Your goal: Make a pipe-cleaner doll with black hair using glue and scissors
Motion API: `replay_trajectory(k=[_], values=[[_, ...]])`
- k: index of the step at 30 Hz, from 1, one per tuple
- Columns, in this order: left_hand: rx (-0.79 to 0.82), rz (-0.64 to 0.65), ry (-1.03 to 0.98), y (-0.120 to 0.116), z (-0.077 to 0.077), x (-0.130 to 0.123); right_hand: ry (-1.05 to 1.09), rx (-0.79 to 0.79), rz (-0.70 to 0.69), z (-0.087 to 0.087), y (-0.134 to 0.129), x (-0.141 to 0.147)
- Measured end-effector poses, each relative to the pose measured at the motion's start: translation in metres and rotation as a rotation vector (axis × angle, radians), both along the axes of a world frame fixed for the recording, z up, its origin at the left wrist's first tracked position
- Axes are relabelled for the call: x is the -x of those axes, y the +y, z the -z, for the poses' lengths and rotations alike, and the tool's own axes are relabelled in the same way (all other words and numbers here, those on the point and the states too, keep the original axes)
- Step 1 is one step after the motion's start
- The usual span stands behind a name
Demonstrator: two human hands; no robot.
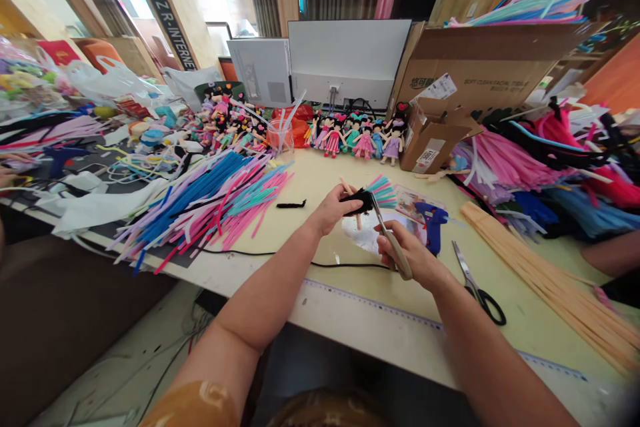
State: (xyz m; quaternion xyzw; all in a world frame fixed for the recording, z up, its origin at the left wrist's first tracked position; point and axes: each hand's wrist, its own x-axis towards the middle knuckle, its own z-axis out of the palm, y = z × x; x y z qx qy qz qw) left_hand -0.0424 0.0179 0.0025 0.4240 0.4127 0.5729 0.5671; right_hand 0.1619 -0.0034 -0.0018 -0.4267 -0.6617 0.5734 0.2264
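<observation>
My left hand (334, 209) is closed around a pipe-cleaner doll (382, 192). Black fuzzy strands cover the doll's near end, pink and teal strips fan out on its far side, and peach limbs stick out above and below. Scissors with beige handles (401, 259) are gripped in my right hand (417, 255), their blades touching or very close to the black strands. Whether the blades are apart is too small to tell. A short black pipe cleaner (290, 205) with a bent tip lies left of my left hand.
A blue glue gun (433, 223) and black-handled scissors (477, 290) lie to the right, beside peach pipe cleaners (540, 277). Coloured pipe cleaners (200, 197) spread on the left. Finished dolls (357, 135) line the back before a monitor (347, 60). A black cord (260, 253) crosses in front.
</observation>
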Motion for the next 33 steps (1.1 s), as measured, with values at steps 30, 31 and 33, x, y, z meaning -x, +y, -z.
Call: replay_trajectory(k=[30, 31, 33], values=[[-0.03, 0.075, 0.066, 0.0, 0.003, 0.0, 0.049, 0.12, 0.051, -0.012, -0.002, 0.002], [-0.029, 0.078, 0.065, 0.0, 0.003, 0.001, 0.046, 0.117, 0.053, -0.012, -0.002, 0.002], [-0.021, 0.081, 0.064, 0.001, 0.004, 0.001, 0.045, 0.114, 0.061, -0.012, -0.001, 0.002]])
